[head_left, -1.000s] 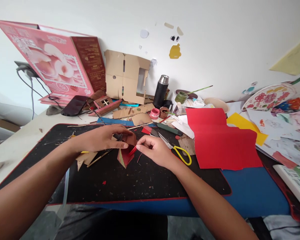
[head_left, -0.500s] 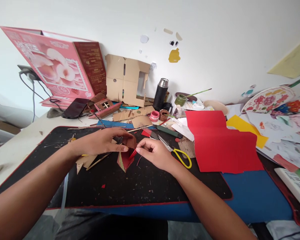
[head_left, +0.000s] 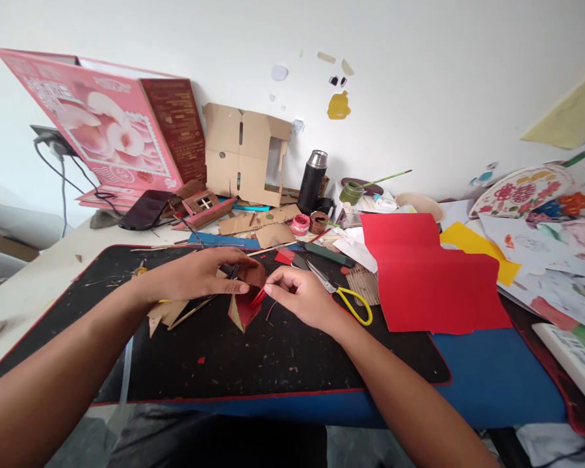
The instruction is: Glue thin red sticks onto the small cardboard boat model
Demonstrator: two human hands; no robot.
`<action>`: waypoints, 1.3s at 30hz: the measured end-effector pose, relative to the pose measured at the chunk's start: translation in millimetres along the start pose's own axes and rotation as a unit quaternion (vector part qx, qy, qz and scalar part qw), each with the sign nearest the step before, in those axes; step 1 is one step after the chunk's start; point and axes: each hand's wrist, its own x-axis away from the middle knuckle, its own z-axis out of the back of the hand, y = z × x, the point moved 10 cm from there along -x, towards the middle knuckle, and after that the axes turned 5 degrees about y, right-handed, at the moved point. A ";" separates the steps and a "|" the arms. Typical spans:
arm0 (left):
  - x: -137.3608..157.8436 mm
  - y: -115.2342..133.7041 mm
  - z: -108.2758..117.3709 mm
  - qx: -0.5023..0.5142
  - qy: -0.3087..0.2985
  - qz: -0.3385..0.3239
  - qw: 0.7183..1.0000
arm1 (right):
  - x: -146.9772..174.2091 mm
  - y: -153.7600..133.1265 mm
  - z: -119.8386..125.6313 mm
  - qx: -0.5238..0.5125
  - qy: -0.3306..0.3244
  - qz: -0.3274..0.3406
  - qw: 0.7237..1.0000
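My left hand (head_left: 208, 273) is closed around a small brown-and-red cardboard model boat (head_left: 246, 311), its thumb along the near side and its fingers over the far side. The boat's pointed end faces me, low over the black mat (head_left: 322, 361). In my right hand (head_left: 299, 292), thumb and forefinger pinch a thin red tool that looks like tweezers (head_left: 259, 298). Its tips reach into the open hull; what they touch there is too small to make out. Yellow-handled scissors (head_left: 353, 304) lie just right of my right hand.
A green-handled cutter (head_left: 329, 253) and open paint jars (head_left: 300, 225) sit behind my hands. Red card (head_left: 433, 279) covers the right side. Cardboard scraps (head_left: 166, 313) lie by my left wrist. Another model boat (head_left: 205, 207), a black flask (head_left: 312, 182) and cardboard (head_left: 224, 153) stand farther back.
Both hands stay nearly in place around the boat. The red tool has shifted slightly inside the hull, and its two prongs show more clearly apart. The camera has moved a little.
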 end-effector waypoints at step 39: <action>-3.7 -2.1 -2.3 -0.007 -0.003 -0.001 1.000 | 2.2 4.5 0.7 0.016 0.002 -0.014 1.000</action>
